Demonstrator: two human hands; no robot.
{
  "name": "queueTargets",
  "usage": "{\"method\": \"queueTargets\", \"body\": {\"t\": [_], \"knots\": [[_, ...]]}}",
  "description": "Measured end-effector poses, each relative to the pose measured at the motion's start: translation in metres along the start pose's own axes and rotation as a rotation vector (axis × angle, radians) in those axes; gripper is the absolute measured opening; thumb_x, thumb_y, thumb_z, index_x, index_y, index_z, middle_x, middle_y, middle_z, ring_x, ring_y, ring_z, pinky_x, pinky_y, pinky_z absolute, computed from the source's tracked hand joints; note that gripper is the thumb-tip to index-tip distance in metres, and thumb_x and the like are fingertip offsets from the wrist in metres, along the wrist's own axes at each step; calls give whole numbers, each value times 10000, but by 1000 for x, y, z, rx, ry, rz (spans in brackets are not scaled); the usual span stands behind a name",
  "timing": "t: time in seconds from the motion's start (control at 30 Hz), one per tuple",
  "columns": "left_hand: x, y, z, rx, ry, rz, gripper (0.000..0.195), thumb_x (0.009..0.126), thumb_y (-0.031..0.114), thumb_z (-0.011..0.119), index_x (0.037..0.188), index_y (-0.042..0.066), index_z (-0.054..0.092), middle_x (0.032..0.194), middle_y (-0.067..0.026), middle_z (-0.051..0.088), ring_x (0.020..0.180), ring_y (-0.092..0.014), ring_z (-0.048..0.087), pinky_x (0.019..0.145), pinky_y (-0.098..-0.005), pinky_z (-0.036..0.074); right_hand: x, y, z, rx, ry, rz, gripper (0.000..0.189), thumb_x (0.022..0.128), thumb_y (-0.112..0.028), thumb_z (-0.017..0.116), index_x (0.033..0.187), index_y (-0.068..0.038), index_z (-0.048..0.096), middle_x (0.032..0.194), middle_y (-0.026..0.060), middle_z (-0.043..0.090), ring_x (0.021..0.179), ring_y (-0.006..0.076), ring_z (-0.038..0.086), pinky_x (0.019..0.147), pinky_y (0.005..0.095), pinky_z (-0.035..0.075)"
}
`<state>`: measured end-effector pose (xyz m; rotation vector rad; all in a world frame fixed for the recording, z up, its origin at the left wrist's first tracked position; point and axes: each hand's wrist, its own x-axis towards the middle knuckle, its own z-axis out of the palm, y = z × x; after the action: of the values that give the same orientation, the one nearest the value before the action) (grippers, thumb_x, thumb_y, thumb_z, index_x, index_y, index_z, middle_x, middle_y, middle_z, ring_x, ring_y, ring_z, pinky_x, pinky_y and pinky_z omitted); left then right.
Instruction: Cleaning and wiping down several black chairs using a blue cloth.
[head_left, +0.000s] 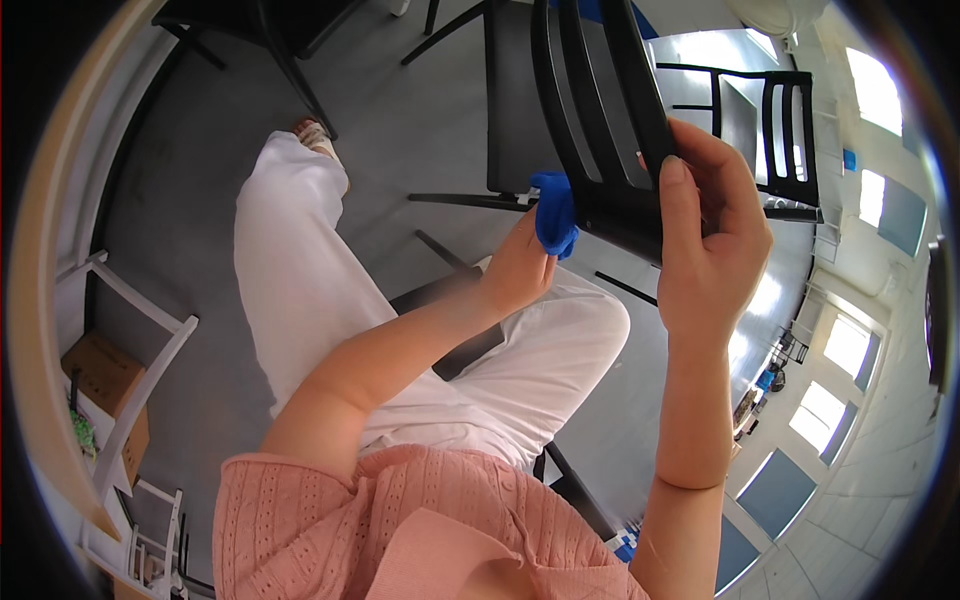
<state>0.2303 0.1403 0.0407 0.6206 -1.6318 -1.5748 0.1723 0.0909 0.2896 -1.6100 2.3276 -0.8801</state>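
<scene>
In front of me stands a black chair (517, 112) with a slatted backrest (611, 214). My right hand (712, 195) grips the outer edge of that backrest, thumb on the near side and fingers curled behind. A bunched blue cloth (555, 214) is in my left hand (521, 262), pressed against the lower left corner of the backrest. The cloth and the backrest hide some of the left fingers. The chair's dark seat lies beyond the slats.
Another black chair (780, 135) stands at the right, and more black chair legs (289, 75) are at the upper left. Along the left edge are a white frame (142, 390) and a cardboard box (105, 371). Grey floor (405, 150) spreads between them.
</scene>
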Motion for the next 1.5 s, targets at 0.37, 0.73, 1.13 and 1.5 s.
{"method": "queueTargets", "body": {"t": [0.37,0.73,1.13,1.5], "knots": [[0,12,-13,233,-55,-65,652,801,-84,540,1413,-89,317,1424,-290,389,1318,-425,409,1098,-432,377,2,-2,-1,-5,-2,10,222,960,-83,572,1144,15,646,1013,75,690,923,108,643,837,236,490],[1,-54,-17,714,-101,42,583,862,61,534,1405,-57,356,1398,-216,439,1238,-345,478,1017,-443,409,2,-3,-2,-41,24,16,227,952,-83,581,1150,1,651,1016,78,701,903,114,653,821,227,491],[-27,-86,-38,803,-157,-19,504,835,112,581,1304,-22,453,1328,-124,503,1099,-295,531,925,-385,503,9,0,-5,-87,56,23,220,940,-100,593,1126,-7,666,972,67,707,901,104,648,816,224,481],[-9,-166,-38,-433,333,-1203,384,908,45,403,1282,27,489,1184,-113,565,975,-284,605,835,-373,535,3,1,-5,-49,39,57,217,941,-83,591,1130,0,656,985,83,712,933,127,668,849,236,494]]}}
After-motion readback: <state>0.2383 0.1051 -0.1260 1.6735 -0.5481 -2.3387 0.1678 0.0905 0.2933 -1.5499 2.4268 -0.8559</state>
